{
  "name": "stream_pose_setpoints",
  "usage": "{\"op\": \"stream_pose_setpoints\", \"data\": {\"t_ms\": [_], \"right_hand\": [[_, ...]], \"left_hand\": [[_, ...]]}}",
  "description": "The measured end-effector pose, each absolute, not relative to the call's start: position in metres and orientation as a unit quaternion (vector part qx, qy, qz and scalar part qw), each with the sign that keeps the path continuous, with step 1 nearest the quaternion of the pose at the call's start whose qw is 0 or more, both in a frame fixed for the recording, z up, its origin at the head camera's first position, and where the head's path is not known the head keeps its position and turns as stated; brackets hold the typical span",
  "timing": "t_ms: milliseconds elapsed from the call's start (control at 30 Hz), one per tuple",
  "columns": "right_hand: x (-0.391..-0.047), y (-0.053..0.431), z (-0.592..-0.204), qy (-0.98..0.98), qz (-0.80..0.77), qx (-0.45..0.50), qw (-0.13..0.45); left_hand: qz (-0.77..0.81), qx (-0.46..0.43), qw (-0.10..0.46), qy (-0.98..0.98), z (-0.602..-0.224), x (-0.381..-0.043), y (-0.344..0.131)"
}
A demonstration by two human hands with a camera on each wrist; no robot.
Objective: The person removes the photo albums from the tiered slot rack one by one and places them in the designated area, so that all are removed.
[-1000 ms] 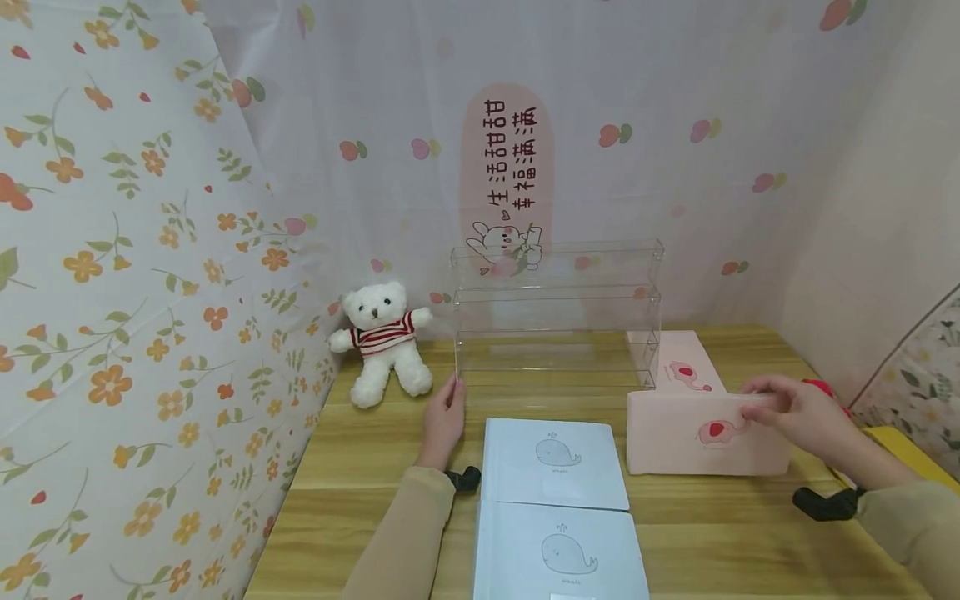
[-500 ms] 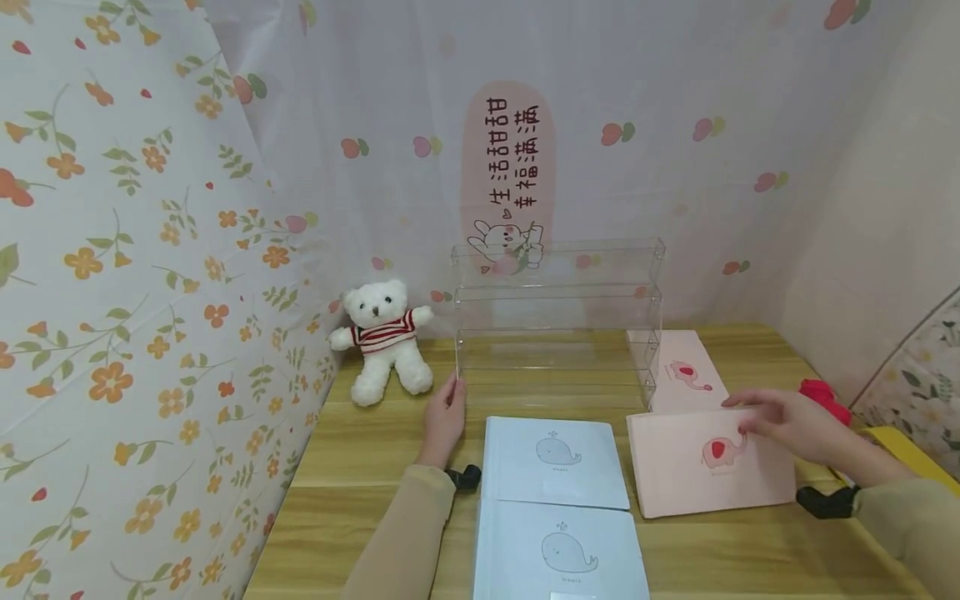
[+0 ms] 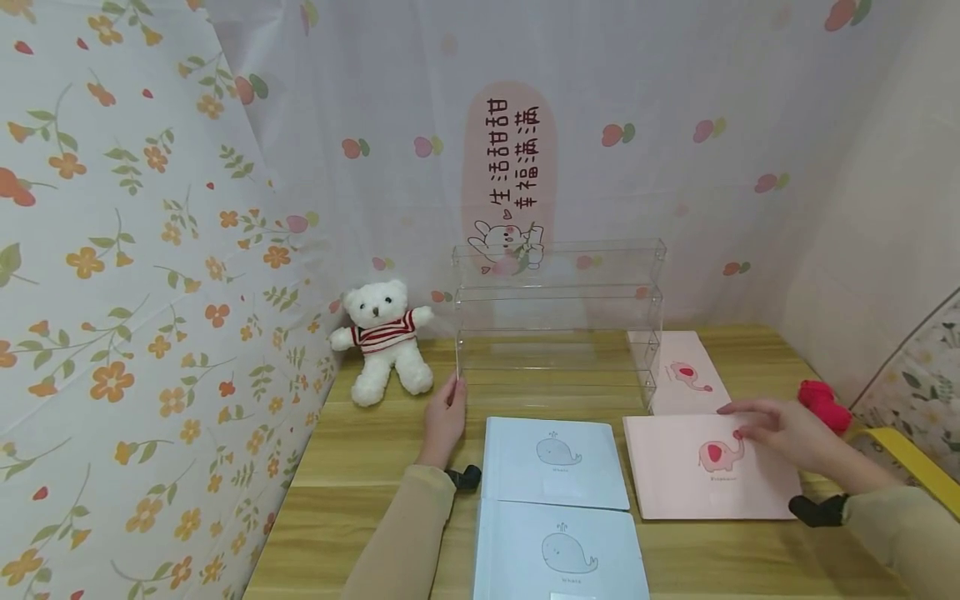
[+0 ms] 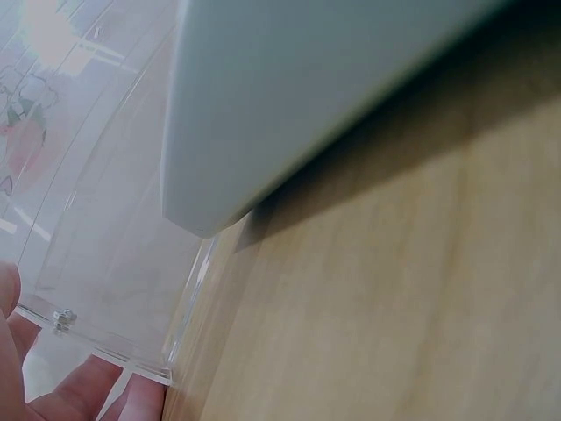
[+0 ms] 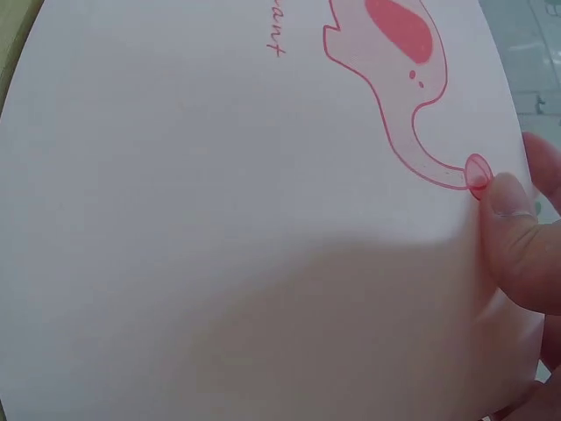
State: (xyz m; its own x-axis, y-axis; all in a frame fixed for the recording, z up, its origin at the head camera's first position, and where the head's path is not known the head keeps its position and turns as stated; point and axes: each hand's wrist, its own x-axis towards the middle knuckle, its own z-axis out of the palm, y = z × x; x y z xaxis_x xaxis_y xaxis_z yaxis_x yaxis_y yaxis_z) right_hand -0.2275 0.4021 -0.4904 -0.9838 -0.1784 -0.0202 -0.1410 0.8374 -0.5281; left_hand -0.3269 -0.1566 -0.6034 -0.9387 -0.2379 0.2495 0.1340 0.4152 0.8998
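Observation:
My left hand [image 3: 444, 421] pinches the lower left edge of a clear tiered display rack [image 3: 555, 350] at the back of the table. In the left wrist view, the fingers [image 4: 81, 386] curl round the rack's side panel. My right hand [image 3: 791, 433] pinches the upper right edge of a pink book [image 3: 675, 479] with an elephant on its cover. In the right wrist view, the thumb [image 5: 517, 237] presses the cover near the trunk's tip. Another pink elephant book [image 3: 667, 358] lies behind it, partly covered. Two pale blue whale books [image 3: 517, 458] lie in front of the rack.
A white teddy bear [image 3: 378, 342] in a striped top sits left of the rack against the curtain. To the right, a red object [image 3: 825, 406] and a yellow-edged item [image 3: 915, 467] stand beyond my right hand. Patterned curtains hang behind and at the left.
The front pink book has come nearer to me and tipped back, so its cover shows more fully. My right hand moved with it. The left hand and the rack have stayed put.

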Motion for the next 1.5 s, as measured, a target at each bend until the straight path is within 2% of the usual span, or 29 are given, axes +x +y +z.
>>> {"op": "stream_pose_setpoints", "data": {"t_ms": [300, 633, 833, 1000, 1200, 1500], "right_hand": [[-0.23, 0.403, -0.504, 0.958, -0.274, -0.061, 0.052], [-0.235, 0.405, -0.524, 0.956, -0.279, -0.043, 0.074], [-0.237, 0.404, -0.535, 0.957, -0.271, -0.02, 0.097], [-0.234, 0.401, -0.538, 0.963, -0.255, -0.019, 0.09], [-0.234, 0.396, -0.543, 0.968, -0.242, -0.024, 0.057], [-0.237, 0.392, -0.551, 0.974, -0.221, -0.02, 0.037]], "left_hand": [[-0.54, 0.045, 0.155, -0.826, -0.602, -0.326, -0.156], [-0.555, 0.035, 0.154, -0.817, -0.578, -0.31, -0.152], [-0.56, 0.036, 0.161, -0.812, -0.584, -0.315, -0.153], [-0.541, 0.041, 0.174, -0.822, -0.601, -0.325, -0.155], [-0.554, 0.043, 0.158, -0.816, -0.615, -0.336, -0.159], [-0.57, 0.051, 0.146, -0.807, -0.618, -0.338, -0.161]]}}
